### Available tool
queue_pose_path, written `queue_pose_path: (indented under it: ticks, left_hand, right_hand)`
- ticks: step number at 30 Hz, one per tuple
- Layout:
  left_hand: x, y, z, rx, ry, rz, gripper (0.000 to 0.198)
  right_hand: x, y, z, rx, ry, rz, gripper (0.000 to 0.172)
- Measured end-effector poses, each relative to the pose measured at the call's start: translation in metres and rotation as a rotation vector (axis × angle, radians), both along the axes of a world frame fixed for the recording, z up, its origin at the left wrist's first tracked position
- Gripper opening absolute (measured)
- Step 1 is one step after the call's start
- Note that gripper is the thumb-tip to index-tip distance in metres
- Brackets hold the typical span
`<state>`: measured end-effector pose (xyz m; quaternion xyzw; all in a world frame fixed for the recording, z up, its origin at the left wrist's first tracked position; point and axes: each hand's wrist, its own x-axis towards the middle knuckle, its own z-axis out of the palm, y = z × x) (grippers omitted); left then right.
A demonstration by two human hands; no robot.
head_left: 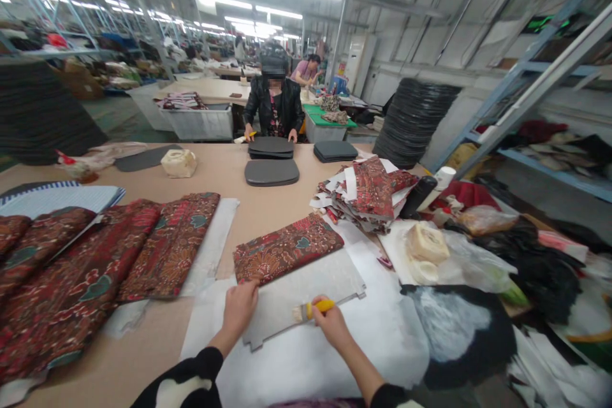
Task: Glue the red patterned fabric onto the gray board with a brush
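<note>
My right hand (329, 319) grips a paintbrush (306, 312) by its yellow handle, its pale bristles on a flat grey panel (282, 309) with notched corners. My left hand (240, 306) is closed at the panel's upper left, fingers on the near edge of a red-brown patterned fabric piece (289, 245). The fabric covers the far side of the panel. Beneath both lies white paper (382, 325). To the right, a dark sheet (468, 331) carries a smear of whitish paste (444, 319).
Patterned fabric panels (167, 245) overlap at left. A pile of fabric scraps (368, 194), a cut-open plastic container (425, 245) and bags lie at right. Opposite, a person in a dark jacket (275, 105) handles stacked dark pads (271, 146). Tall dark stacks (411, 118) stand at the table's sides.
</note>
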<state>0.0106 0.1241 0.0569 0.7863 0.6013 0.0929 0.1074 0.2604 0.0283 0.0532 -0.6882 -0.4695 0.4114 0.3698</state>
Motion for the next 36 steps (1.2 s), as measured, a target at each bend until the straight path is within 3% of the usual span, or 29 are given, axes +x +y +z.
queue_pose_path:
  ticks: [3,5,7,11,13,15,20,22,26,28,32,36]
  left_hand:
    - [-0.012,-0.037,-0.019,-0.074,0.028,-0.102,0.033]
    - [-0.020,-0.052,-0.030,-0.082,0.030,-0.126,0.035]
    - [-0.025,-0.058,-0.036,-0.090,0.018,-0.112,0.036]
    - [-0.022,-0.054,-0.033,-0.137,-0.027,-0.014,0.039]
    - [-0.020,-0.051,-0.029,-0.156,-0.038,0.023,0.040]
    - [-0.021,-0.050,-0.025,-0.173,-0.043,0.034,0.040]
    - [-0.028,-0.056,-0.023,-0.210,-0.056,0.032,0.040]
    - [-0.030,-0.056,-0.023,-0.228,-0.076,0.054,0.041]
    - [-0.031,-0.052,-0.024,-0.265,-0.155,0.078,0.040]
    - [-0.031,-0.051,-0.023,-0.283,-0.166,0.076,0.039]
    - [-0.030,-0.053,-0.021,-0.287,-0.127,0.053,0.039]
    - [-0.028,-0.056,-0.016,-0.264,-0.079,0.023,0.041]
  right_hand:
    - [0.066,-0.004,0.011,-0.026,-0.307,-0.277,0.025]
    - [0.082,-0.005,0.020,-0.019,-0.465,-0.390,0.029]
    - [0.057,-0.006,0.026,0.049,-0.462,-0.331,0.028]
    - [-0.054,-0.002,0.024,0.178,-0.188,0.151,0.018]
    - [-0.088,-0.001,0.019,0.197,-0.157,0.326,0.014]
    - [-0.088,-0.001,0.016,0.165,-0.217,0.352,0.013]
    - [-0.041,-0.002,0.026,0.052,-0.593,0.084,0.018]
    - [-0.053,-0.002,0.031,0.076,-0.580,0.097,0.018]
    - [-0.112,-0.005,0.031,0.137,-0.349,0.307,0.013]
    - [-0.129,-0.007,0.030,0.125,-0.388,0.369,0.012]
    - [-0.127,-0.012,0.031,0.034,-0.622,0.349,0.013]
    - [-0.124,-0.013,0.032,0.094,-0.574,0.356,0.014]
